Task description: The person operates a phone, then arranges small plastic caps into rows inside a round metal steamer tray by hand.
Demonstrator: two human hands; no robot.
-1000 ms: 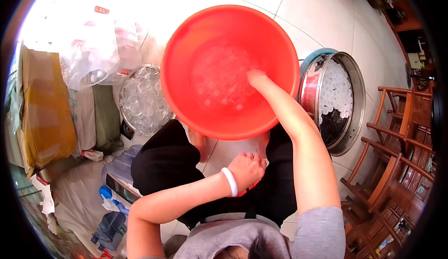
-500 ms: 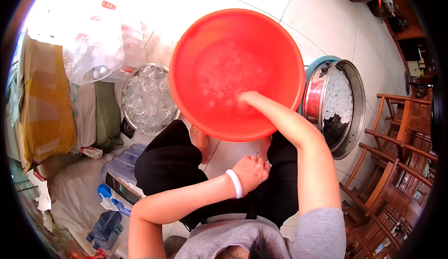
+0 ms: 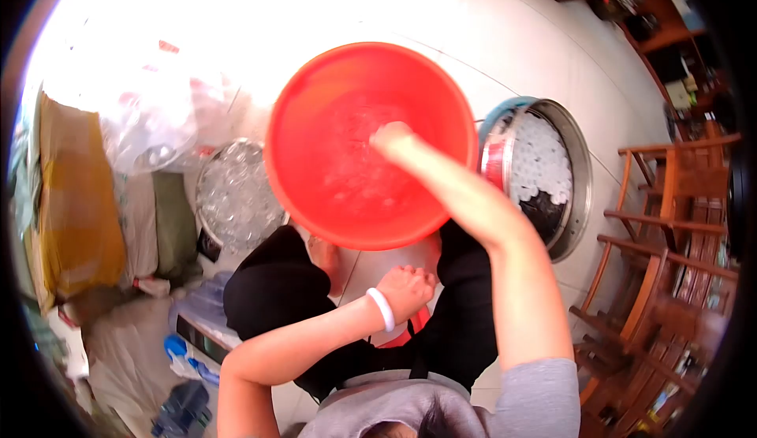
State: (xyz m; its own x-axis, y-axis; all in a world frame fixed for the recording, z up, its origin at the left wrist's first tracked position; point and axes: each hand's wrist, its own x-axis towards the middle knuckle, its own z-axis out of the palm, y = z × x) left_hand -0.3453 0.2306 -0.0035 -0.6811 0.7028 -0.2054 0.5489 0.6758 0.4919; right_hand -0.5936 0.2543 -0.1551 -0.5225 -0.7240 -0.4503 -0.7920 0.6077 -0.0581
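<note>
A large red basin (image 3: 303, 209) sits on the floor between my feet, holding water and small translucent pieces that I cannot make out clearly. My right hand (image 3: 392, 140) is inside the basin, blurred by motion, with its fingers partly hidden. Over my lap, my left hand (image 3: 407, 291) is curled into a fist, with nothing visible in it and a white band (image 3: 381, 309) round the wrist. Left of the basin stands a round container (image 3: 203, 217) full of clear glassy pieces. To the right, a metal pan (image 3: 582, 201) holds many small whitish translucent pieces.
A blue basin (image 3: 495, 113) shows behind the metal pan. Wooden chairs (image 3: 650, 257) stand at the right. Along the left are clear plastic bags (image 3: 150, 126), a yellow-brown wrapped package (image 3: 75, 201), a dark phone (image 3: 200, 339) and a large clear bluish bottle (image 3: 209, 302).
My right hand has moved up and left within the basin, and the water and pieces have shifted. The view has tilted slightly. My left hand keeps its fist over my lap.
</note>
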